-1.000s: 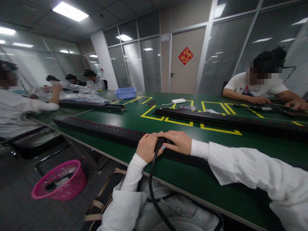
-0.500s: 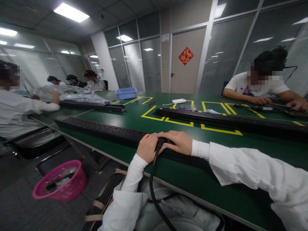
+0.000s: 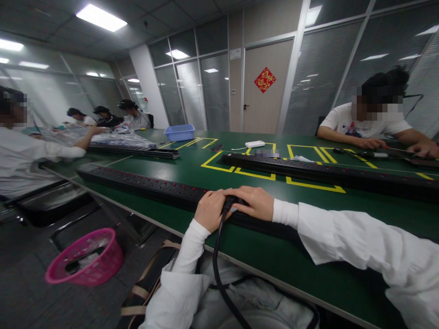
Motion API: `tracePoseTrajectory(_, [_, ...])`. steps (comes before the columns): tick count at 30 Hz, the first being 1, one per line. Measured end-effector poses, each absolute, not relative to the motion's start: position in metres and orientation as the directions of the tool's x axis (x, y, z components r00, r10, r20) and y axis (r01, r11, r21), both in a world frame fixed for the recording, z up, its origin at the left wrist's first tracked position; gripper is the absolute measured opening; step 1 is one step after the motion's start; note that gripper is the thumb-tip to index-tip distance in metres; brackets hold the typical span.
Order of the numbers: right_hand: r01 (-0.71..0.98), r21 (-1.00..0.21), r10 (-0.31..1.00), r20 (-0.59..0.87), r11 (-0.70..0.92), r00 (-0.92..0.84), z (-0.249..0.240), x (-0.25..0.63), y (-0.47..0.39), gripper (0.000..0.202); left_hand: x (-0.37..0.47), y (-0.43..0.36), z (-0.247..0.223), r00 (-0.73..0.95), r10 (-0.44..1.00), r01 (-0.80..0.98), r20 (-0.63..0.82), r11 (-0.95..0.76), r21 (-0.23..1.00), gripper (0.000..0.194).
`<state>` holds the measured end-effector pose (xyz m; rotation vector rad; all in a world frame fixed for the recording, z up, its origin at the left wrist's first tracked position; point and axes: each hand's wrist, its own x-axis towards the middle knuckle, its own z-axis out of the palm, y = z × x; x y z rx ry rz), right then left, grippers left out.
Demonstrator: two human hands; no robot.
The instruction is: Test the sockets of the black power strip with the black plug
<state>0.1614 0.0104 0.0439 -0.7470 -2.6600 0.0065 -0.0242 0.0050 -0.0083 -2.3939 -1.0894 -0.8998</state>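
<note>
A long black power strip (image 3: 156, 188) with red dots and sockets along its top lies along the near edge of the green table. Over it, my left hand (image 3: 210, 211) and my right hand (image 3: 255, 201) meet, fingers closed around a black plug (image 3: 230, 201) from either side. The plug is against the top of the strip; its lower end is hidden by my fingers, so how far it sits in a socket cannot be told. From it a thick black cord (image 3: 216, 265) hangs over the table edge and down across my lap.
Beyond lies another black power strip (image 3: 308, 170), among yellow tape outlines. A white device (image 3: 255, 144) and a blue bin (image 3: 179, 133) stand farther back. Left are a black channel (image 3: 137, 151) and plastic wrap. A pink basket (image 3: 116, 256) is on the floor. Co-workers sit left and right.
My hands, the plug and the strip look the same. At left, the co-worker's arm has moved farther forward over the plastic wrap.
</note>
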Motion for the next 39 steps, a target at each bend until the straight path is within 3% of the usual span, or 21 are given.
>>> tracePoseTrajectory(39, [0.515,-0.073,0.503,0.366,0.854,-0.783,0.0441,0.1614,0.0088,0.039,-0.0262,0.0089,-0.0101,0.512,0.538,0.772,0.67,-0.629,-0.085,0.035])
